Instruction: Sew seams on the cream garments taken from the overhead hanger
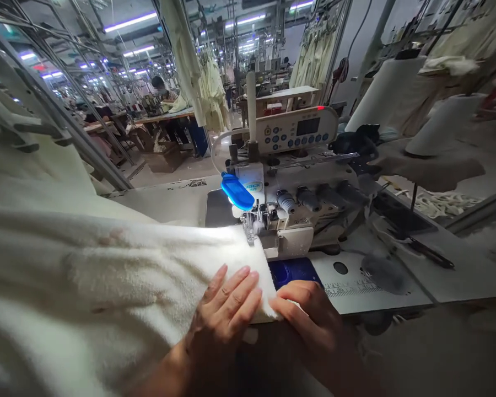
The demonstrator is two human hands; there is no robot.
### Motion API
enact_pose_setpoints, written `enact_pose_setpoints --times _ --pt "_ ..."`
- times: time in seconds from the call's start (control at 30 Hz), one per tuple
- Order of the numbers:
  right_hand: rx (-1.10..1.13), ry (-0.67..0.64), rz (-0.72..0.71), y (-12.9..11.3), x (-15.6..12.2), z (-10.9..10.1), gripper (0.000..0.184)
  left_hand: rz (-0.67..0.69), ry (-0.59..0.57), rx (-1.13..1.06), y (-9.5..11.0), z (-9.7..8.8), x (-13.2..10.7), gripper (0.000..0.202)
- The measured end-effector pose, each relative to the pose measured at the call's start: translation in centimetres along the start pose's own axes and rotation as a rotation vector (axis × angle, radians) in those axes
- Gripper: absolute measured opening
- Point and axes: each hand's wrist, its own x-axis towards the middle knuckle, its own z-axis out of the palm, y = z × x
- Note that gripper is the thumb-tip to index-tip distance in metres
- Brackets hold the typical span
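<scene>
A thick cream terry cloth [119, 275] lies across the sewing table and over my lap. Its right edge runs up to the presser foot [250, 226] of a white overlock machine [297, 204]. My left hand [227, 311] lies flat on the cloth near its lower right corner, fingers stretched out together. My right hand [310, 320] pinches that corner of the cloth at the table's front edge, fingers curled.
The machine's control panel [295, 132] stands behind it, with a blue guard [236, 191] by the needle. Large white thread cones [382, 88] rise at the right, scissors [427, 252] lie on the table [458, 270]. Cream garments hang overhead; another person works at a far table.
</scene>
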Motion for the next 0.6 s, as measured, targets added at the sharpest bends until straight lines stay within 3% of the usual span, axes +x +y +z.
enact_pose_setpoints --times 0.1,0.3,0.4,0.6 --pt "-0.015 0.005 0.021 0.3 0.6 0.0 0.019 -0.022 -0.113 0.05 -0.6 -0.1 -0.1 0.04" --pt "-0.061 0.075 0.012 1.8 1.6 1.2 0.016 -0.059 -0.101 0.11 -1.5 0.4 1.2 0.046" --pt "-0.103 0.109 -0.022 2.6 2.4 1.9 0.016 -0.096 -0.163 0.153 -2.1 0.1 1.9 0.046" --pt "-0.257 0.015 -0.026 3.5 4.7 2.3 0.013 -0.192 -0.333 0.152 -4.2 0.1 2.7 0.046"
